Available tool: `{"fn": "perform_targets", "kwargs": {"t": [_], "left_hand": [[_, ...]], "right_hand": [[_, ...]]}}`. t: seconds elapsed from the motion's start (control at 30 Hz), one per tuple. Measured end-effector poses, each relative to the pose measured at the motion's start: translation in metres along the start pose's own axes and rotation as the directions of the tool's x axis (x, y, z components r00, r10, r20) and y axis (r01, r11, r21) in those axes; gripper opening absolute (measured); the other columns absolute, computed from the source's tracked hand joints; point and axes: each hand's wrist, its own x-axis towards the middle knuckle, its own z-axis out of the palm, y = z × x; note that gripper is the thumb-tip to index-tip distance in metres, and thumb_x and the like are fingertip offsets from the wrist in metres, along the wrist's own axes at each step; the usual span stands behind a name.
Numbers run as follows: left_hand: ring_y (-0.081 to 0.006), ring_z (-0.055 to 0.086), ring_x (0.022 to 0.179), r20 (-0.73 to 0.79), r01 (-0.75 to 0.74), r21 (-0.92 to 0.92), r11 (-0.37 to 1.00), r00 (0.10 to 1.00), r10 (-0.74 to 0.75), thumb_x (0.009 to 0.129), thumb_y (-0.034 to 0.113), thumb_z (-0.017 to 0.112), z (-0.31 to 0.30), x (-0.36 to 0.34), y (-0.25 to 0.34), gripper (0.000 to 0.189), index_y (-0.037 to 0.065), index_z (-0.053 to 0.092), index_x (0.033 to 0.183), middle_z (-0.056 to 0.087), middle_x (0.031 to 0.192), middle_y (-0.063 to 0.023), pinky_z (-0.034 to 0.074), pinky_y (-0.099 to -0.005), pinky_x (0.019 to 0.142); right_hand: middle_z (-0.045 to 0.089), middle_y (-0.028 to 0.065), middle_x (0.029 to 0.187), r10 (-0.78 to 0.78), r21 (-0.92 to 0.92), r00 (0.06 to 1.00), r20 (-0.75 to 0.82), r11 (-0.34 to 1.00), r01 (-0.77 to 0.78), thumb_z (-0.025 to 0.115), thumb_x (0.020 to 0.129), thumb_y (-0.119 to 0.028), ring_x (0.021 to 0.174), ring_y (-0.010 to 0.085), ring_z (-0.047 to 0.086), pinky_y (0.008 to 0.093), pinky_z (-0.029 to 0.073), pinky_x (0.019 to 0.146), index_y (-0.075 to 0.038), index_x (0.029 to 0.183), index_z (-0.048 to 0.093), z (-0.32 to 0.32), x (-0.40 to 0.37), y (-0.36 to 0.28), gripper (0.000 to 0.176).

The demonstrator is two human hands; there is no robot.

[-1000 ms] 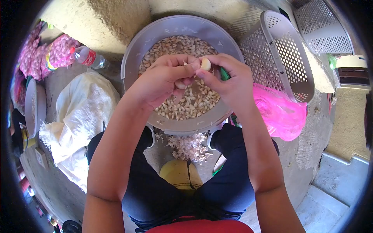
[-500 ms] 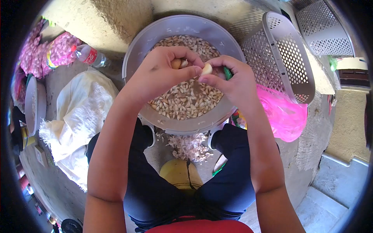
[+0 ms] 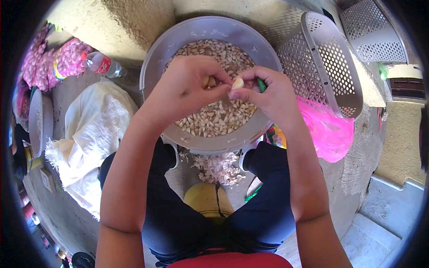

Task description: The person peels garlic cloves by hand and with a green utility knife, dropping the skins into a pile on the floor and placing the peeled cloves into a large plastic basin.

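Above a wide grey basin, both hands meet. Pinched between thumb and fingertips of my right hand is a pale garlic clove. A green handle, seemingly of a small knife, also shows in that hand; its blade is hidden. My left hand is curled around a few garlic cloves, its thumb and index finger reaching to the clove in my right hand. Many loose garlic cloves lie in water in the basin below.
Garlic peelings are heaped below the basin, near a yellow container. To the left are a white sack, a cola bottle and net bags of garlic. Perforated baskets and a pink plastic bag are at right.
My left hand has turned slightly, its fingers closing more over the cloves in it. The clove in my right hand is tilted more upright. Both hands stay above the basin.
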Motion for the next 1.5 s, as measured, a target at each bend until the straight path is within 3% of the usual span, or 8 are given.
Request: {"fn": "perform_targets", "kwargs": {"t": [0.37, 0.67, 0.87, 1.0, 1.17, 1.3, 1.37, 1.5], "left_hand": [[-0.0060, 0.049, 0.059, 0.016, 0.160, -0.185, 0.970, 0.987, -0.160, 0.069, 0.009, 0.060, 0.011, 0.000, -0.005, 0.010, 0.000, 0.058, 0.074, 0.053, 0.065, -0.0011, 0.039, -0.0200, 0.052], [-0.0033, 0.034, 0.047, 0.291, 0.452, -0.827, 0.334, 0.852, -0.435, 0.078, 0.017, 0.052, 0.025, 0.004, -0.017, 0.011, 0.009, 0.054, 0.084, 0.042, 0.059, 0.0059, 0.025, -0.0166, 0.040], [-0.0017, 0.037, 0.049, 0.207, 0.422, -0.782, 0.459, 0.870, -0.447, 0.079, 0.016, 0.053, 0.022, 0.004, -0.009, 0.012, 0.008, 0.056, 0.086, 0.045, 0.061, 0.0055, 0.027, -0.0158, 0.042], [-0.0011, 0.039, 0.053, -0.046, 0.268, -0.442, 0.856, 0.946, -0.320, 0.077, 0.017, 0.057, 0.026, 0.006, -0.007, 0.013, 0.005, 0.058, 0.082, 0.048, 0.061, 0.0042, 0.029, -0.0170, 0.044], [-0.0019, 0.040, 0.052, -0.136, 0.145, -0.284, 0.948, 0.972, -0.189, 0.075, 0.018, 0.060, 0.032, 0.005, -0.016, 0.017, 0.001, 0.059, 0.075, 0.049, 0.058, 0.0027, 0.031, -0.0188, 0.044], [-0.0019, 0.041, 0.054, 0.061, 0.401, -0.578, 0.710, 0.890, -0.453, 0.079, 0.019, 0.056, 0.024, 0.006, -0.006, 0.012, 0.007, 0.055, 0.081, 0.046, 0.061, 0.0039, 0.030, -0.0170, 0.044], [-0.0025, 0.041, 0.053, 0.205, 0.442, -0.773, 0.454, 0.852, -0.481, 0.080, 0.021, 0.055, 0.024, 0.006, -0.014, 0.013, 0.008, 0.054, 0.081, 0.045, 0.063, 0.0041, 0.030, -0.0167, 0.044], [-0.0026, 0.041, 0.054, 0.224, 0.413, -0.848, 0.331, 0.847, -0.482, 0.080, 0.023, 0.055, 0.027, 0.006, -0.016, 0.014, 0.009, 0.051, 0.080, 0.044, 0.065, 0.0045, 0.030, -0.0161, 0.043]], "right_hand": [[0.058, 0.0045, 0.070, -0.101, 0.030, 0.994, -0.030, 0.994, 0.102, 0.074, 0.064, -0.024, 0.065, 0.0121, 0.053, 0.0252, 0.042, 0.060, -0.003, 0.084, 0.062, 0.002, -0.002, -0.002, 0.032], [0.058, 0.0017, 0.082, -0.172, 0.023, 0.968, -0.182, 0.984, 0.179, 0.071, 0.067, -0.015, 0.065, 0.0087, 0.050, 0.0216, 0.040, 0.058, -0.006, 0.095, 0.061, 0.008, -0.001, -0.007, 0.030], [0.057, 0.0005, 0.074, 0.210, 0.459, 0.978, -0.001, 0.869, -0.186, 0.067, 0.073, -0.017, 0.051, 0.0050, 0.045, 0.0195, 0.037, 0.044, -0.009, 0.101, 0.060, 0.005, -0.001, -0.008, 0.030], [0.057, 0.0013, 0.068, 0.308, 0.554, 0.951, -0.015, 0.795, -0.249, 0.067, 0.074, -0.020, 0.045, 0.0048, 0.043, 0.0186, 0.035, 0.039, -0.004, 0.096, 0.060, 0.009, 0.002, -0.004, 0.029], [0.057, 0.0023, 0.067, 0.350, 0.584, 0.937, 0.009, 0.758, -0.289, 0.067, 0.073, -0.021, 0.043, 0.0060, 0.043, 0.0192, 0.033, 0.038, 0.000, 0.088, 0.060, 0.009, 0.003, 0.004, 0.026], [0.053, -0.0008, 0.063, 0.348, 0.705, 0.937, 0.040, 0.654, -0.273, 0.065, 0.075, -0.017, 0.044, 0.0055, 0.042, 0.0197, 0.034, 0.039, 0.000, 0.092, 0.058, 0.012, 0.004, -0.001, 0.025], [0.051, -0.0026, 0.061, 0.334, 0.767, 0.941, 0.046, 0.592, -0.248, 0.064, 0.076, -0.015, 0.045, 0.0048, 0.040, 0.0200, 0.034, 0.041, 0.000, 0.095, 0.057, 0.014, 0.004, 0.000, 0.025], [0.047, -0.0053, 0.059, 0.310, 0.836, 0.941, 0.134, 0.475, -0.275, 0.061, 0.079, -0.014, 0.045, 0.0028, 0.037, 0.0190, 0.033, 0.042, -0.002, 0.098, 0.056, 0.015, 0.004, 0.000, 0.024]]}}
